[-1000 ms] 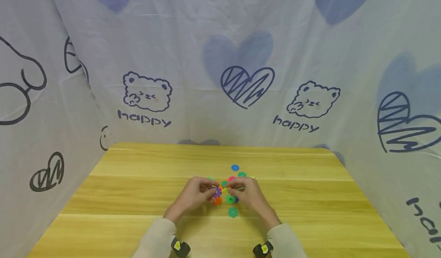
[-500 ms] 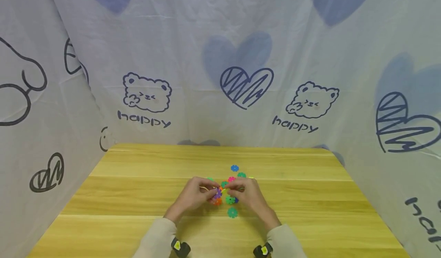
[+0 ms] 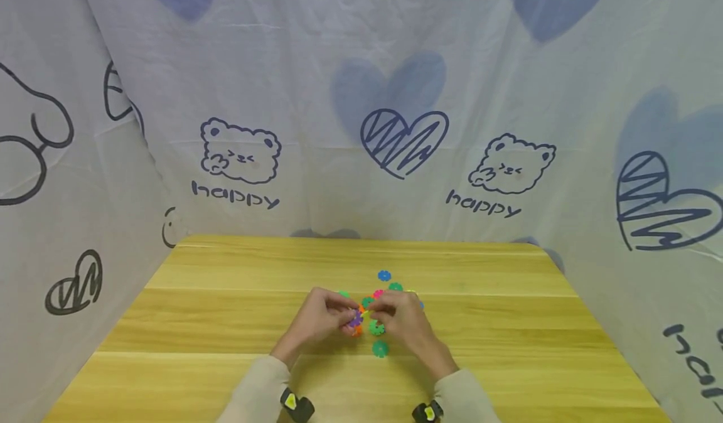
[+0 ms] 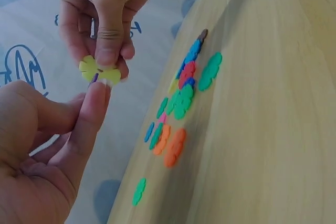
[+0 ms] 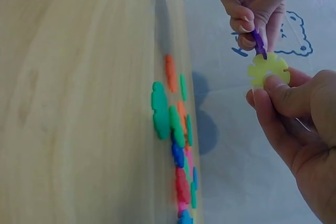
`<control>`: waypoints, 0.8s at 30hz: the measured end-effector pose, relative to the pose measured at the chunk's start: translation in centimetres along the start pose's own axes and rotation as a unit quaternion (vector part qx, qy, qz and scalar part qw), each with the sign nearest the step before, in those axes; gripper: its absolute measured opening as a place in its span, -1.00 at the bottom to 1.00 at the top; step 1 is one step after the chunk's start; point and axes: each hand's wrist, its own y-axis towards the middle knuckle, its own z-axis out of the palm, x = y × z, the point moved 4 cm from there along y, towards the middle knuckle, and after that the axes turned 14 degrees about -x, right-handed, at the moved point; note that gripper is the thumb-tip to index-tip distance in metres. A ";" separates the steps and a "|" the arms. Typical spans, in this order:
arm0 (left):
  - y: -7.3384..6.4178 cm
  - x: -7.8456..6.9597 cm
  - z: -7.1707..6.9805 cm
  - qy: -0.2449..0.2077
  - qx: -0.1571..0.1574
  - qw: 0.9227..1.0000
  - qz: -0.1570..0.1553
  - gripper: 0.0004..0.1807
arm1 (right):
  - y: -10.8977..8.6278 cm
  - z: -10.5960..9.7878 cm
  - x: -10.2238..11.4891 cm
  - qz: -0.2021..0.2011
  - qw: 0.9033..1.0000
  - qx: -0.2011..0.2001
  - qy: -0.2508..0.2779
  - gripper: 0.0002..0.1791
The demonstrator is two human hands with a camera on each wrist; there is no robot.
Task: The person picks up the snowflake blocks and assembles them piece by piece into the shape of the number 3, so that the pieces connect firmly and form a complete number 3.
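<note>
Over my feed I see the left hand (image 3: 321, 315) pinching the purple disc (image 5: 259, 43); the right hand (image 3: 403, 317) pinches the yellow disc (image 5: 261, 68) to its right; rims meet, planes crossed.

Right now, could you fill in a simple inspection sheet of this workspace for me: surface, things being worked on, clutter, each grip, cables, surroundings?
Surface: wood-grain tabletop.
Job's things: a purple piece and a notched yellow piece, meeting at their edges; whether they interlock is unclear.
Clutter: loose notched pieces in green, orange, blue and other colours; some seem to overlap.
Grips: left hand pinches the purple piece; right hand pinches the yellow piece.
Cables: nothing seen.
Surroundings: pale cloth with hearts and bears.
</note>
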 end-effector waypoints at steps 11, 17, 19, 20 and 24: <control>0.0 -0.4 0.2 -0.030 -0.024 0.998 -0.043 -0.81 | -0.1 -0.1 0.9 -0.057 0.998 -0.024 -0.005 -0.85; 0.0 -0.4 0.1 -0.039 -0.027 0.998 -0.049 -0.78 | 0.0 0.2 1.1 -0.070 0.997 -0.020 -0.001 -0.86; -0.1 -0.3 0.0 -0.040 -0.027 0.998 -0.051 -0.77 | 0.1 0.3 0.9 -0.067 0.998 -0.011 0.000 -0.86; -0.1 -0.3 0.0 -0.037 -0.025 0.998 -0.052 -0.77 | 0.1 0.3 0.8 -0.065 0.998 -0.006 0.000 -0.87; -0.1 -0.2 0.2 -0.032 -0.011 0.998 -0.050 -0.77 | 0.3 0.2 0.4 -0.067 0.998 0.000 0.010 -0.87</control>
